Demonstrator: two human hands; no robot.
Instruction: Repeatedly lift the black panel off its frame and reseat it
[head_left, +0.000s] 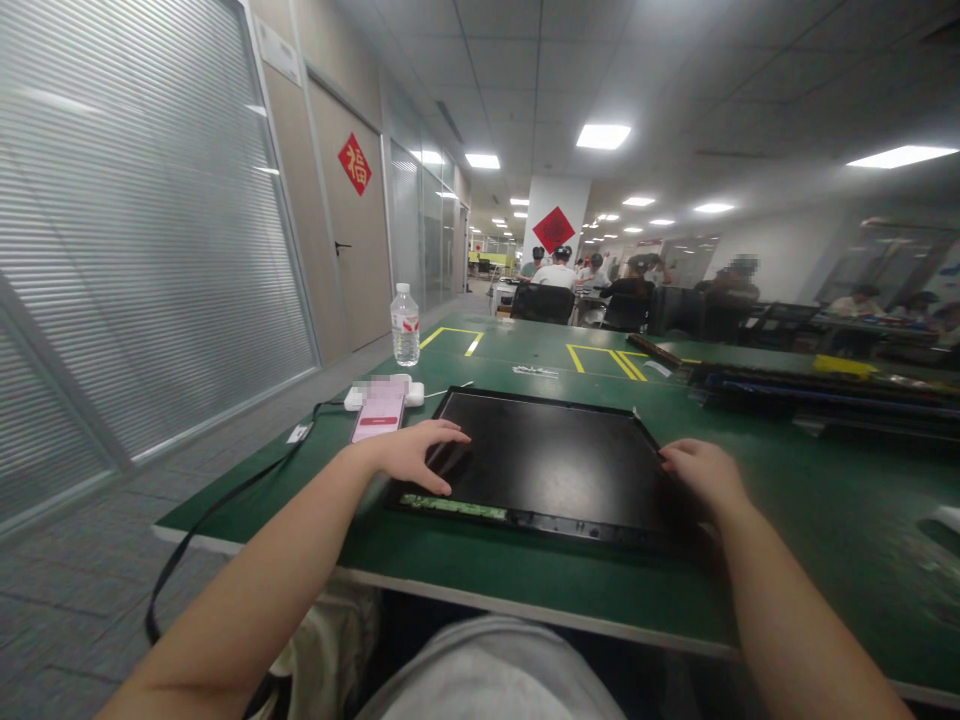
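Observation:
A black flat display panel (551, 450) lies on the green table in front of me, with a green circuit strip (454, 506) along the left part of its near edge. Over the panel's left side, my left hand (420, 455) is open, thumb and fingers spread; whether it touches the surface I cannot tell. My right hand (705, 475) is at the right edge of the panel, its fingers closed on the frame there. Its fingertips are partly hidden behind the edge.
Beyond my left hand lie a phone (379, 412) and a white power strip (412, 391) with a black cable. A water bottle (405, 325) stands behind them. Stacked dark panels (810, 395) lie at the right. Yellow tape marks the green table (517, 350). People sit farther back.

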